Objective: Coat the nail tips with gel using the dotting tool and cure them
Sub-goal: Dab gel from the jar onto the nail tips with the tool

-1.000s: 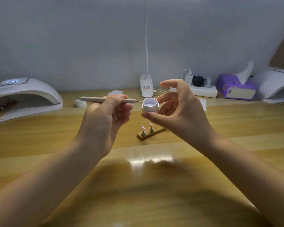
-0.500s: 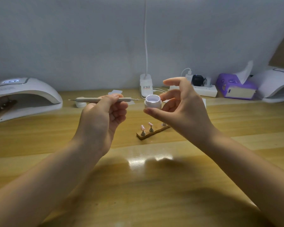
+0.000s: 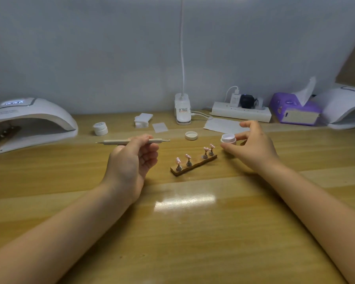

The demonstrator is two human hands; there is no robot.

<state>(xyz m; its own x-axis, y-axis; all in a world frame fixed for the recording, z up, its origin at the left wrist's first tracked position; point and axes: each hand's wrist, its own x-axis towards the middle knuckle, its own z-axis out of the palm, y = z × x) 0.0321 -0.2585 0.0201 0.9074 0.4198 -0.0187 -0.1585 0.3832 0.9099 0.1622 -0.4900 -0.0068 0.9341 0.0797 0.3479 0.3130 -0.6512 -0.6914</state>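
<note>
- Your left hand (image 3: 131, 160) is pinching the dotting tool (image 3: 131, 141), a slim matte beige rod with thin metal tips at both ends, lying roughly level above the table.
- Your right hand (image 3: 252, 148) is curling thumb and fingers around the gel jar (image 3: 228, 138), a small round white pot, lid off, pale glossy gel showing inside; it is sitting at table level just right of the holder. Whether the fingers are actually gripping it is hard to tell.
- Nail tips (image 3: 188, 156), four small pink ones, are sitting on little metal stands along a narrow brown wooden holder (image 3: 194, 166), between your hands.
- Loose round white lid (image 3: 191, 135) is lying open side up behind the holder.
- Smooth white domed curing lamp (image 3: 31, 121) is sitting far left, a second closed white jar (image 3: 100, 128) just beside it.
- Glossy wooden table (image 3: 184, 232) is reflecting light in front of you.
</note>
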